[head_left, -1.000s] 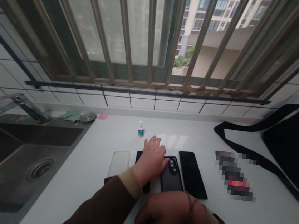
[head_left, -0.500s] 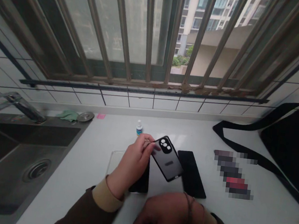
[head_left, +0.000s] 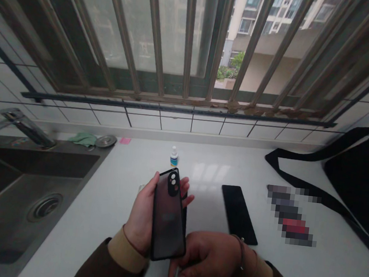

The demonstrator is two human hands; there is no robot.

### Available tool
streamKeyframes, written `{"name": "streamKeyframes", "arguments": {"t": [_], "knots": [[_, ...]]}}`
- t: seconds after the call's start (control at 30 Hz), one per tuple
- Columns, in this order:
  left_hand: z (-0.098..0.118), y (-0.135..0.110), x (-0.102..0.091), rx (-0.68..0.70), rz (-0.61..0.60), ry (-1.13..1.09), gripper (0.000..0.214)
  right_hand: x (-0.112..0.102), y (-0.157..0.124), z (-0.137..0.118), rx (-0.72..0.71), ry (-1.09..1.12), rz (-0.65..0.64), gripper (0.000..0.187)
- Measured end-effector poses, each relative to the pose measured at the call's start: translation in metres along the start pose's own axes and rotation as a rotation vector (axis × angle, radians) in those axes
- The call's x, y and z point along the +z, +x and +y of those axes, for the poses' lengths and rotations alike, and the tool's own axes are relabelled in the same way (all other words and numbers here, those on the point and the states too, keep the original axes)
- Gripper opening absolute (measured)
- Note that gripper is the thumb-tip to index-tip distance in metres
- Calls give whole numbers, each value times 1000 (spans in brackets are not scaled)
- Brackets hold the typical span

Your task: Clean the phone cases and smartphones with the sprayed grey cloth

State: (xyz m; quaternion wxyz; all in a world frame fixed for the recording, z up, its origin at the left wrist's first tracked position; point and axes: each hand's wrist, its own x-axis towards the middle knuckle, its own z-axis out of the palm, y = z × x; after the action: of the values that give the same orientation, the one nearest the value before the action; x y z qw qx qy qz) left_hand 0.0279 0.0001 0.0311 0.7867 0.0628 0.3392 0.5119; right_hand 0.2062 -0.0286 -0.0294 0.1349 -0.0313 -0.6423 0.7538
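My left hand (head_left: pixel 139 218) is closed around the edges of a smoky translucent phone case (head_left: pixel 168 223) with a black rim and camera cutouts. The case stands tilted, its back towards me, and my palm shows dimly through it. At the lower edge of the view my right hand (head_left: pixel 213 255) has its fingers curled by the case's bottom corner. Something pale pokes out between them, too hidden to name. A dark flat device (head_left: pixel 184 218) is mostly covered behind the case. To the right a black phone (head_left: pixel 239 213) lies flat on the white counter (head_left: pixel 207 203).
A small white bottle (head_left: pixel 173 158) stands behind the case. On the left are a steel sink (head_left: pixel 7 198), a faucet (head_left: pixel 27 127), a green cloth (head_left: pixel 84 139) and a metal strainer (head_left: pixel 106 141). A blurred-out item (head_left: pixel 292 215) and a black strapped bag (head_left: pixel 363 176) occupy the right.
The phone case has moved left and down and turned more upright. My left hand has gone from pinching its corner to gripping it from behind. My right hand's fingers now show a pale thing.
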Motion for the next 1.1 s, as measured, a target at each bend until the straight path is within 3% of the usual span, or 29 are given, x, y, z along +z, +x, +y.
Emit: {"name": "streamKeyframes", "arguments": {"t": [0.13, 0.3, 0.37, 0.5, 0.57, 0.63, 0.73, 0.8, 0.87, 0.97, 1.1], "knots": [[-6, -5, 0, -109, -101, -2, 60, -1, -2, -5, 57, 35, 21, 59], [-3, 5, -7, -12, 84, -39, 60, 0, -14, -15, 178, 177, -82, 57], [-3, 10, -10, 16, 124, -51, 61, 3, -15, -18, 124, 270, 1, 51], [-8, 12, -12, -4, 93, 16, 63, 3, -4, -21, -175, 482, 620, 29], [-12, 11, -13, -17, 63, 54, 62, -3, 2, -24, -248, 413, 928, 30], [-16, 9, -14, -26, 49, 81, 57, -11, 2, -27, -234, 170, 1187, 33], [-26, 7, -15, -99, -15, 152, 59, -18, -4, -28, -100, -435, 1464, 29], [-35, 5, -15, -140, -88, 173, 60, -16, -6, -24, -81, -847, 1446, 28], [-42, 5, -15, -116, -114, 140, 52, -11, -4, -19, -154, -1116, 1256, 33], [-46, 7, -15, -74, -54, 89, 46, -3, 4, -12, -222, -1253, 974, 40], [-34, 11, -16, -137, 51, 155, 69, 5, 9, -10, -248, -1288, 787, 37]]}}
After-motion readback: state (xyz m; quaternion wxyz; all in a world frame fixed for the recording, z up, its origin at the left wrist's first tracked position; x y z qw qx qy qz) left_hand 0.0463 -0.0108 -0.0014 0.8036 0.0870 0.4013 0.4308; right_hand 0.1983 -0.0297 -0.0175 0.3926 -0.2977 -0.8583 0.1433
